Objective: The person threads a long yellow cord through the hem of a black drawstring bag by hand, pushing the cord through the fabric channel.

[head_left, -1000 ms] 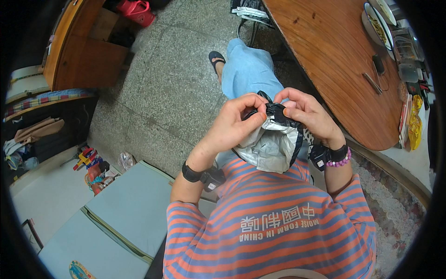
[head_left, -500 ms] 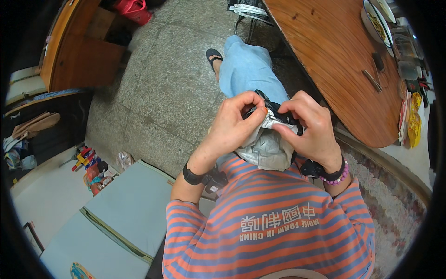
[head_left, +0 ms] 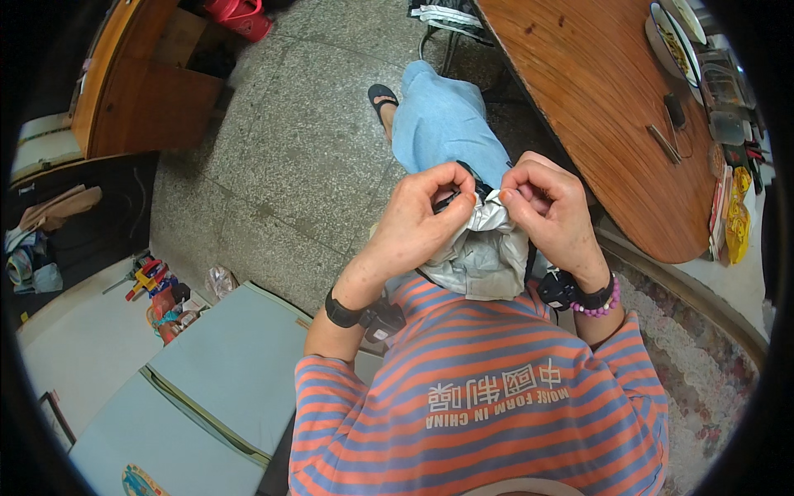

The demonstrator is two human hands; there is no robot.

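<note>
In front of my chest, a crumpled silver-grey cloth (head_left: 488,269) with black parts along its upper side bunches over my lap; what kind of article it is I cannot tell. My left hand (head_left: 423,213) pinches its upper left edge between thumb and fingers. At the upper right edge, my right hand (head_left: 552,208) holds a fold in a pinch, fingers curled. A light strip of the cloth is stretched between the two thumbs. The lower part of the cloth hangs toward my striped shirt.
A brown wooden table (head_left: 595,107) stands to the right, bearing a bowl (head_left: 672,43) of food and a yellow packet (head_left: 738,217). A pale blue-green cabinet (head_left: 223,364) is at lower left. A red bucket-like container (head_left: 240,18) sits on the speckled floor (head_left: 281,149).
My right hand has drawn its fingers in and now pinches the edge more tightly. More of the silver-grey cloth shows between the hands, while my left hand stays almost in place.
</note>
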